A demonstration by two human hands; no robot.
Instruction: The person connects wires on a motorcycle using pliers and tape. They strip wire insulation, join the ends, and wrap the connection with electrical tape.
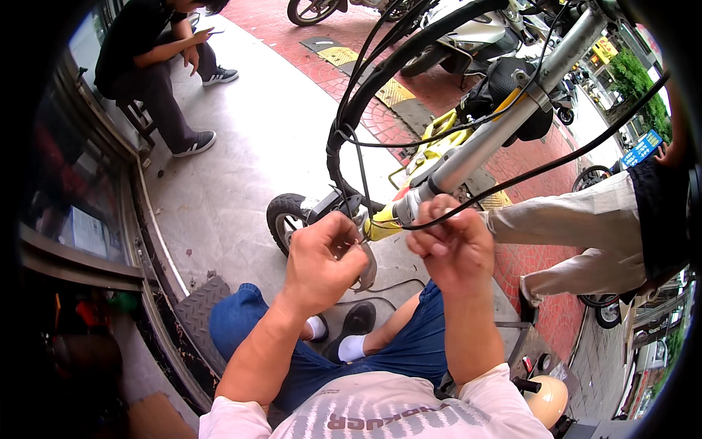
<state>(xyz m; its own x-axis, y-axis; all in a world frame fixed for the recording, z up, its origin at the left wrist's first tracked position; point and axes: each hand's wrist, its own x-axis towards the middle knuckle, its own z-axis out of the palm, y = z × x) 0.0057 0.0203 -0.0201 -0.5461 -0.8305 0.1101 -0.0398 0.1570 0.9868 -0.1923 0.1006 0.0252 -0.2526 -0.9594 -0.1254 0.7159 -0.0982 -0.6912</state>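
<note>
In front of me stands a scooter with a silver stem [504, 121], a yellow neck [384, 222] and a small black-tyred wheel [275, 219]. My left hand [322, 260] is closed in a pinch just left of the neck; what its fingertips hold is too small to tell. My right hand [457, 249], fingers curled, pinches a thin black cable [556, 172] close to its end beside the neck. A thicker black wrapped cable bundle [349, 110] loops down from the handlebar side toward the neck, behind my left hand.
At the far left a person [146, 66] sits on a stool holding a phone. Another person in light trousers [578, 212] stands close on the right. A glass door frame [88, 256] runs along the left. Behind are parked motorbikes [468, 36] and a yellow-black speed bump [395, 91].
</note>
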